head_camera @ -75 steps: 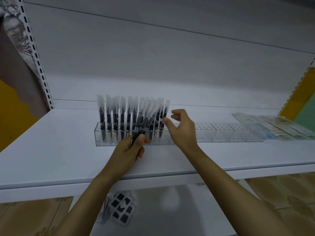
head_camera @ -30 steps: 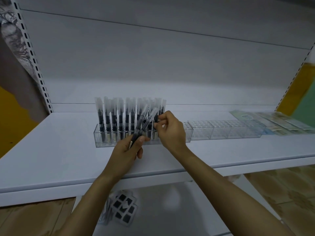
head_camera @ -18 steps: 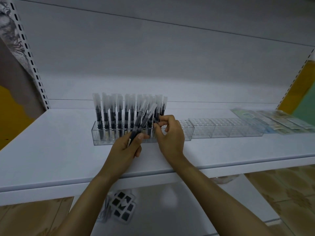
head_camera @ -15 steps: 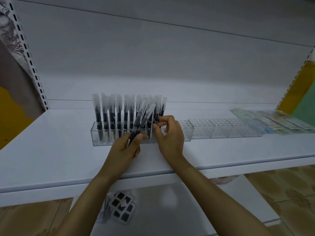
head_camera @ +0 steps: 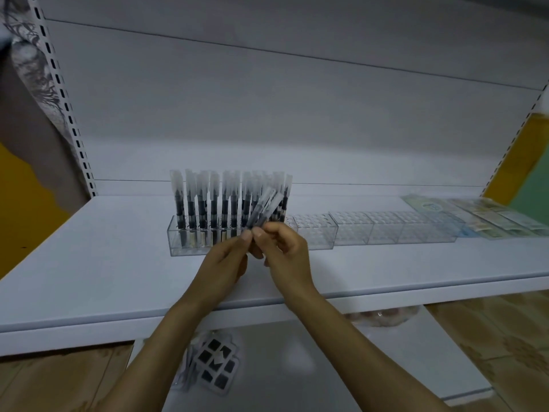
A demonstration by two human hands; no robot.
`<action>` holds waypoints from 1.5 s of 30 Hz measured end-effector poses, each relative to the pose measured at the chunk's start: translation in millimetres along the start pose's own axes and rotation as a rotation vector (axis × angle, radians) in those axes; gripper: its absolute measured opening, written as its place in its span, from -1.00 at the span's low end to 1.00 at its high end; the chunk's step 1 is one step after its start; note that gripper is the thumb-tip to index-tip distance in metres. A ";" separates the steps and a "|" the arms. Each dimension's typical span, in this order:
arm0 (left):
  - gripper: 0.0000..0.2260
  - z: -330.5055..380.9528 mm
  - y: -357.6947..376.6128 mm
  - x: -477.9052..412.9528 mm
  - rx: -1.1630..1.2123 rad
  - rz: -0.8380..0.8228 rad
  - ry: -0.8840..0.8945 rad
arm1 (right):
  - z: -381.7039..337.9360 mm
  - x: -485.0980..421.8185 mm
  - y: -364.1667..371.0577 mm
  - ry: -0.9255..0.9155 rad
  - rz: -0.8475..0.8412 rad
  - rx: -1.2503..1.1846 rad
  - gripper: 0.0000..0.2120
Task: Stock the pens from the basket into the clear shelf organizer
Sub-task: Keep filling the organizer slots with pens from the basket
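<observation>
Both hands are meeting over the middle of the shelf (head_camera: 89, 263), just in front of the clear organizer (head_camera: 350, 233). Left hand (head_camera: 225, 263) is gripping a few loose pens (head_camera: 263, 211) by their lower ends, caps tilting up and right. Right hand (head_camera: 285, 254), fingers curled, is pinching the same bunch. Standing pens (head_camera: 208, 203) are filling the organizer's left end, upright.

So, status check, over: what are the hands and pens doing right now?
Left hand grips bunch of pens; right hand pinches it too. Clear organizer: left end holds standing pens, right sections empty. Nothing blocks the slots.
</observation>
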State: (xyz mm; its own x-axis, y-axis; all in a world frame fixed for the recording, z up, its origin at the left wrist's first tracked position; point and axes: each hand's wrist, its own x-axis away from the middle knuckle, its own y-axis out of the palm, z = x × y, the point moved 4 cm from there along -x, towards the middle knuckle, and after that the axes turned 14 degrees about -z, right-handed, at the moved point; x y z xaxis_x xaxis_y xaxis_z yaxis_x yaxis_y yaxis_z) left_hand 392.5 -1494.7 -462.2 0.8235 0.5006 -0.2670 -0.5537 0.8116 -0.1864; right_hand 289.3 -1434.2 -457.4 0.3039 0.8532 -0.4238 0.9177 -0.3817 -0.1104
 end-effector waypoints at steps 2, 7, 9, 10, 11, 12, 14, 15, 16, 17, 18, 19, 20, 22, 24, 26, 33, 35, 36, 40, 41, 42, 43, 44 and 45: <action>-0.67 -3.9 0.5 -0.1 -0.002 0.004 -0.042 | 1.3 1.7 -3.0 0.042 0.034 -0.034 -0.91; -0.85 -12.1 -0.2 -1.8 -0.226 -0.013 -0.018 | 7.1 2.0 -13.8 0.065 0.061 0.020 -0.92; -0.88 -12.4 -1.2 -2.1 -0.309 -0.028 0.004 | 6.9 3.3 -16.4 0.060 0.041 0.099 -0.94; -0.90 -12.5 -1.9 -2.3 -0.330 -0.031 0.012 | 7.5 3.7 -18.3 0.063 0.047 0.128 -0.94; -0.91 -12.0 -2.5 -2.7 -0.347 -0.031 0.018 | 9.3 3.5 -21.2 0.072 0.065 0.144 -0.94; -0.90 -11.6 -2.6 -2.8 -0.354 -0.031 0.026 | 10.1 3.4 -23.7 0.080 0.085 0.152 -0.93; -0.85 -12.2 -2.0 -2.9 -0.300 -0.035 0.036 | 8.0 2.1 -28.9 0.077 0.144 0.146 -0.89; -0.82 -13.3 -2.2 -2.9 -0.234 -0.034 0.026 | 5.1 0.6 -32.7 0.062 0.182 0.130 -0.91; -0.81 -14.5 -2.8 -2.6 -0.166 -0.031 0.007 | 1.4 -1.5 -37.5 0.048 0.223 0.108 -0.92; -0.81 -15.6 -3.5 -2.4 -0.113 -0.022 -0.012 | -3.0 -3.7 -43.1 0.032 0.263 0.092 -0.91; -0.82 -16.6 -4.3 -2.2 -0.075 -0.012 -0.028 | -6.7 -6.6 -49.2 0.011 0.294 0.076 -0.91; -0.82 -17.0 -4.9 -2.4 -0.048 -0.005 -0.036 | -9.9 -10.3 -55.4 -0.016 0.314 0.072 -0.93; -0.82 -17.6 -5.4 -2.3 -0.027 -0.003 -0.042 | -12.2 -13.6 -60.6 -0.043 0.323 0.082 -0.95; -0.80 -17.8 -5.6 -1.9 -0.007 -0.010 -0.047 | -12.0 -20.3 -68.6 -0.067 0.331 0.148 -0.93; -0.78 -17.9 -5.8 -1.6 -0.027 -0.020 -0.042 | -10.6 -25.2 -73.0 -0.060 0.334 0.235 -0.91; -0.76 -16.9 -5.9 -2.1 -0.077 -0.021 -0.026 | -10.0 -29.9 -74.1 -0.057 0.318 0.313 -0.90; -0.79 -17.1 -8.9 -3.0 -0.240 0.018 0.006 | -6.7 -43.3 -62.9 -0.020 0.173 0.729 -0.86; -0.80 -17.0 -8.6 -2.9 -0.219 0.022 0.005 | -0.9 -41.2 -57.8 0.041 0.135 0.910 -0.85; -0.81 -16.4 -8.2 -2.8 -0.202 0.023 0.007 | 0.7 -39.8 -55.9 0.052 0.132 0.965 -0.84; -0.82 -17.0 -7.9 -3.3 -0.166 0.028 -0.002 | -0.2 -37.8 -54.2 0.076 0.173 0.938 -0.82; -0.82 -17.5 -7.9 -3.3 -0.166 0.028 -0.004 | -0.2 -37.9 -55.4 0.086 0.180 0.904 -0.82; -0.82 -18.1 -8.0 -3.3 -0.167 0.030 -0.003 | 0.3 -38.1 -56.5 0.097 0.183 0.877 -0.83; -0.83 -18.5 -8.3 -3.3 -0.168 0.032 -0.003 | 1.0 -38.2 -57.3 0.107 0.182 0.863 -0.83; -0.83 -18.7 -8.6 -3.5 -0.170 0.034 -0.002 | 1.8 -38.3 -57.5 0.117 0.178 0.855 -0.83; -0.83 -18.5 -8.7 -3.6 -0.173 0.034 -0.001 | 2.5 -38.3 -57.7 0.123 0.175 0.851 -0.83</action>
State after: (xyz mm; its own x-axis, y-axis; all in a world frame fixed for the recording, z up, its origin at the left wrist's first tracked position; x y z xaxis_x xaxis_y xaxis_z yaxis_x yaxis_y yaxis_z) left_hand 392.0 -1509.1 -477.1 0.8041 0.5268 -0.2754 -0.5940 0.7302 -0.3375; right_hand 224.0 -1445.7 -437.0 0.4927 0.7712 -0.4030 0.3678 -0.6043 -0.7068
